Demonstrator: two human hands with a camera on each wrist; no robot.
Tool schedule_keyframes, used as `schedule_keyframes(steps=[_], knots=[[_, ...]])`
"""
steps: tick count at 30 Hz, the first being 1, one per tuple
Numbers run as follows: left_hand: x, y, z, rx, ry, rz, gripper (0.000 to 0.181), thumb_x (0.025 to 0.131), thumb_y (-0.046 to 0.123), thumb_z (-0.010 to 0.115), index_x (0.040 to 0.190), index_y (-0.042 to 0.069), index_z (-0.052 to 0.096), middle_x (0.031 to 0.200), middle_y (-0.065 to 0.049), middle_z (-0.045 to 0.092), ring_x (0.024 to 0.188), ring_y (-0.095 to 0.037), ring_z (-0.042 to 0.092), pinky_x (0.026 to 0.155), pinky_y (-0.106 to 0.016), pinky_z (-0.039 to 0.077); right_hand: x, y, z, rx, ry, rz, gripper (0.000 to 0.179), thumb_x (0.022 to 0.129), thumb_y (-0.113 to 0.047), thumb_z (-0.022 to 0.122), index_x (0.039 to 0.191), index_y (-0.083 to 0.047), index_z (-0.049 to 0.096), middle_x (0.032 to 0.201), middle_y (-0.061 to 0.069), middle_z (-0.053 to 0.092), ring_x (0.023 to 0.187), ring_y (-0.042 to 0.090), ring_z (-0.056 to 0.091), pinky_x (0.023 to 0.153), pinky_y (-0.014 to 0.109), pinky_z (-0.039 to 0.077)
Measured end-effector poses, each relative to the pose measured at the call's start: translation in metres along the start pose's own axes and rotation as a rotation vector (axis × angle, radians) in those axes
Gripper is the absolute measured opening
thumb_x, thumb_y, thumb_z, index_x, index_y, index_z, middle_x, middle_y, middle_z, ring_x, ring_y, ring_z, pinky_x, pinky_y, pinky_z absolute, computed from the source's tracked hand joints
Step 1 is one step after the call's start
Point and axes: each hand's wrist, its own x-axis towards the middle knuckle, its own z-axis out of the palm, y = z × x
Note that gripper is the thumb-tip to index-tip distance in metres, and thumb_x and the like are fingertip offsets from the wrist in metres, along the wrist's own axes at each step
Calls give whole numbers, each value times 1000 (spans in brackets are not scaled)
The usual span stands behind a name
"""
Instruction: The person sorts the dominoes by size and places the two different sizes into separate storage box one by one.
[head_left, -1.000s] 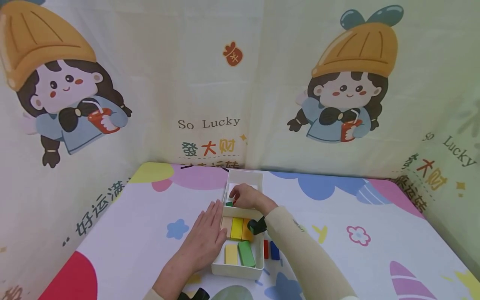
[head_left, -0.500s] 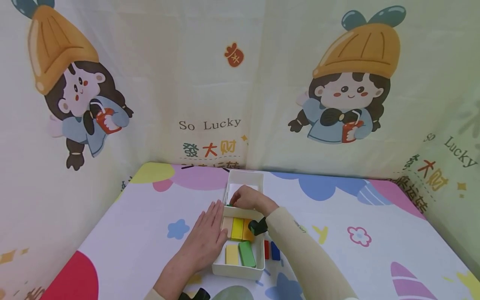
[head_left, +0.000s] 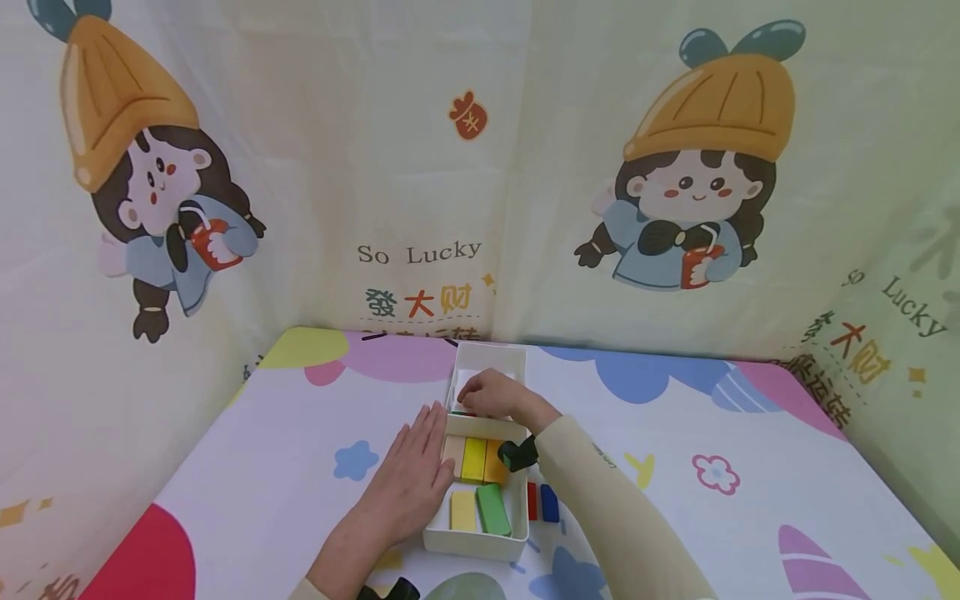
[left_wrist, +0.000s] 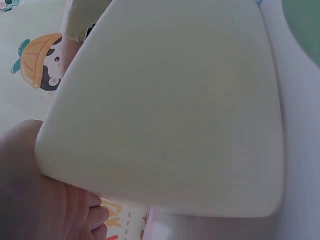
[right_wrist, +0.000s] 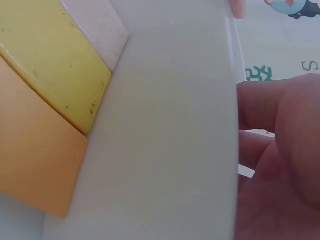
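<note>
My left hand (head_left: 411, 475) lies with straight fingers along the left side of the near white box (head_left: 476, 546); the left wrist view shows this hand beside the box's pale wall (left_wrist: 165, 110). My right hand (head_left: 495, 394) reaches into the far white box (head_left: 491, 354), fingers bent downward. Slivers of green and red blocks (head_left: 465, 413) show below its fingertips, by the near wall. The box wall hides the fingertips in the right wrist view, so a grip cannot be made out. The near box holds beige (head_left: 454, 454), yellow (head_left: 473, 459) and orange blocks (head_left: 493, 461) side by side.
A pale yellow block (head_left: 463, 510) and a tilted green block (head_left: 493, 509) lie at the near end of the near box. Outside its right wall lie a red block (head_left: 532, 501) and a blue block (head_left: 550, 503). A printed curtain (head_left: 420, 167) stands behind the table.
My right hand's fingers have shifted slightly within the far box, and the green and red blocks there show less than before. My left hand stays in place.
</note>
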Motion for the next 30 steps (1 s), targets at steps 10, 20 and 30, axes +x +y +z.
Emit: schedule_keyframes(steps=[10, 20, 30], knots=[[2, 2, 3, -3, -6, 5, 67, 104, 32, 41, 159, 5, 14, 168, -8, 12, 156, -28, 9, 125, -53, 15, -9, 1, -12, 85, 19, -54, 28, 99, -16, 53, 117, -1, 69, 110, 14, 69, 96, 27, 60, 87, 36, 58], [2, 0, 4, 1, -28, -20, 70, 103, 35, 43, 160, 8, 13, 168, -7, 11, 156, -26, 8, 125, -53, 14, -29, 8, -35, 221, -7, -144, 32, 102, -21, 52, 124, -2, 65, 126, 20, 64, 112, 37, 62, 92, 39, 58], [1, 0, 3, -2, 1, -9, 67, 104, 32, 42, 159, 5, 14, 168, -9, 12, 156, -29, 10, 125, -55, 15, -57, 23, -54, 272, 24, -175, 35, 103, -23, 50, 128, -2, 61, 129, 21, 62, 115, 38, 62, 95, 40, 57]])
